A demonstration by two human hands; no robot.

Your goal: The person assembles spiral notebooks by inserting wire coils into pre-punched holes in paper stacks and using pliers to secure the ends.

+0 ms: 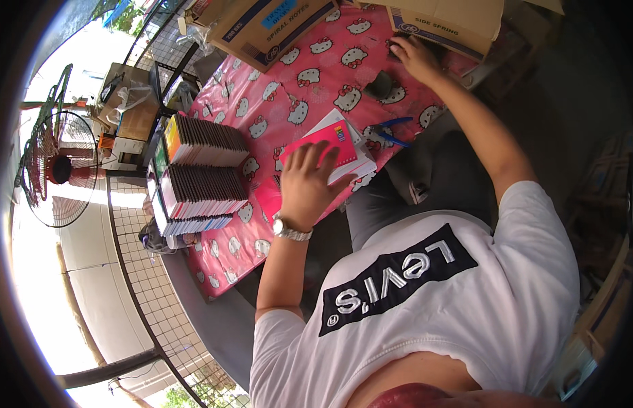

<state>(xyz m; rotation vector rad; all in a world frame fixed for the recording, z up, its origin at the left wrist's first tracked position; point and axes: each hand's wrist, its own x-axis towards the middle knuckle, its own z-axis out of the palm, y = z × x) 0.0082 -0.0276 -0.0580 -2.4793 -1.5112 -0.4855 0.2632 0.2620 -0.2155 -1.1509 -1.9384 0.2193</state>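
Left hand (308, 178) lies spread on the notebook (343, 145); likely light, bendy; best pinched at three o'clock; right hand (417, 62), one o'clock, grip unclear.

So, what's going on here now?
A person is working at a table with both hands. The left hand lies over a pink notebook on top of a small pile. The right hand reaches out beside a cardboard box; whether it holds anything is unclear. Rows of notebooks stand packed to the left, and a blue-handled tool lies right of the pile.
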